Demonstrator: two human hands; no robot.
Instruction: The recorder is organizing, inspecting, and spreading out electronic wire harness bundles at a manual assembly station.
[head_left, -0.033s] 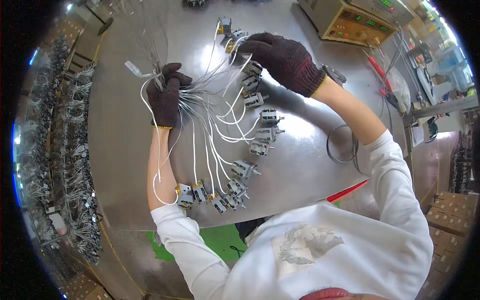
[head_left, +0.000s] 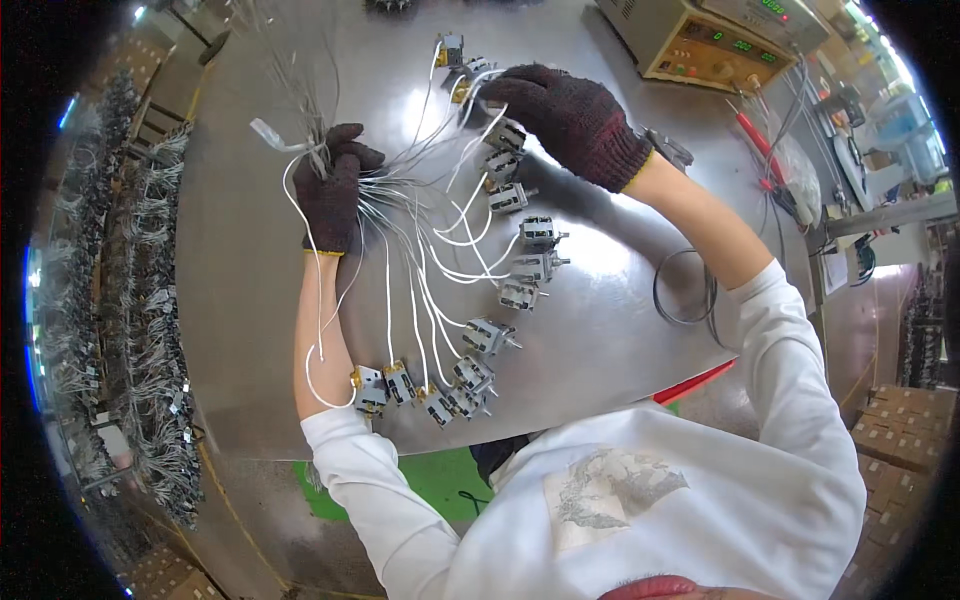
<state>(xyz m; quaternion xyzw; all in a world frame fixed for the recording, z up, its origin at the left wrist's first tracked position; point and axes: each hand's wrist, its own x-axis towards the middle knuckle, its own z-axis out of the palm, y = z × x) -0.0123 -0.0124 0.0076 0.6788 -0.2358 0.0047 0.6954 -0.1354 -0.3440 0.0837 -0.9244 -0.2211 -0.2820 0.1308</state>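
We find the left hand (head_left: 330, 195), in a dark knitted glove, closed around a bundle of wires (head_left: 375, 195). The right hand (head_left: 565, 115), gloved alike, has its fingers bent at the upper motors; its fingertips are partly hidden, so we cannot tell whether it pinches one. The small motors (head_left: 538, 232) lie in a curved row on the metal table (head_left: 270, 330), from ahead of the hands round to the left forearm. We note boxy grey bodies, dark slots, thin shafts on several and brass-coloured parts on some, with white leads running toward the bundle. A white connector (head_left: 266, 135) sits left of the fist. Far right stands a metal box (head_left: 730, 45) with green displays.
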